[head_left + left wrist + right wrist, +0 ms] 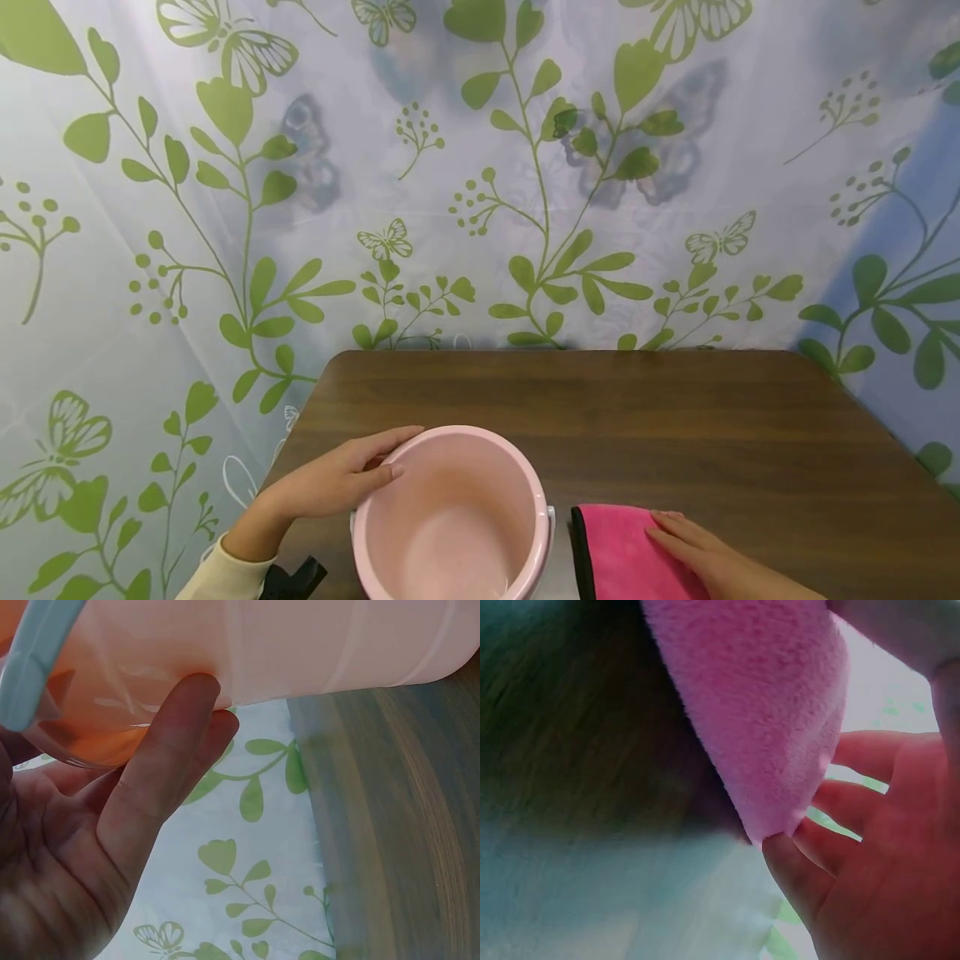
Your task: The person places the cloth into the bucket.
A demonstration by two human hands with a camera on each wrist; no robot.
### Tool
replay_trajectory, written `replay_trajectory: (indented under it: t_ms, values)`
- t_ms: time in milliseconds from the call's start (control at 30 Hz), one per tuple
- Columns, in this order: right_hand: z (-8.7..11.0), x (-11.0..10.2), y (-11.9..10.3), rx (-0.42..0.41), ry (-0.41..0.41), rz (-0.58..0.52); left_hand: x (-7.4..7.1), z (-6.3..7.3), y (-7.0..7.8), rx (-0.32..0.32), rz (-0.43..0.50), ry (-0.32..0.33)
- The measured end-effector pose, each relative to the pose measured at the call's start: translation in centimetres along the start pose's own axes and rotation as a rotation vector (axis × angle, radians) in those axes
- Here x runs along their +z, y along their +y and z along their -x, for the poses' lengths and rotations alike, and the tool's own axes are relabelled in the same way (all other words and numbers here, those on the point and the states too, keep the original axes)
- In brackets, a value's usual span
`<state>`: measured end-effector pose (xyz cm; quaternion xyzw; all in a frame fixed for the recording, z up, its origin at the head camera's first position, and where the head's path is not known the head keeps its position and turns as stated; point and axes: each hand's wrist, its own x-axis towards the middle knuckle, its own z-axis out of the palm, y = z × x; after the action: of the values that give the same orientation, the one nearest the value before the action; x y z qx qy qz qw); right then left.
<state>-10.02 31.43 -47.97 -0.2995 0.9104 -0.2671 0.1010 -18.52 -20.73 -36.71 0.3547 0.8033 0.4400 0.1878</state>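
A pale pink bucket [457, 533] stands at the near side of the table, its round mouth toward the head camera. My left hand [341, 475] holds its rim at the upper left, thumb over the inside and fingers along the outer wall. In the left wrist view, those fingers [180, 727] touch the outside of the bucket [285, 652], near its light grey-blue handle [37, 660]. To the right of the bucket is a folded pink cloth [618, 550] with a black edge. My right hand [697, 554] grips its right side. Soft pile shows on the cloth [757, 697] in the right wrist view.
The brown wood-grain table [637, 417] reaches back to a white curtain [450, 250] printed with green leaves and butterflies. A black object [296, 579] sits by the left sleeve. At the table's left side hangs a white cord loop [232, 479].
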Motion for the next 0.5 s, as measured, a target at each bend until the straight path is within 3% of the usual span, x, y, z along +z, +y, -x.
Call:
replay_trajectory:
  t_ms: [133, 200, 500]
  values:
    - [-0.24, 0.36, 0.16, -0.065, 0.084, 0.139, 0.00, 0.00, 0.00, 0.000, 0.004, 0.005]
    - [-0.33, 0.42, 0.05, -0.053, 0.089, 0.159, 0.00, 0.02, -0.03, 0.004, -0.001, 0.011]
    - [-0.19, 0.23, -0.64, 0.132, 0.006, 0.021, 0.13, -0.17, -0.32, 0.013, 0.011, 0.003]
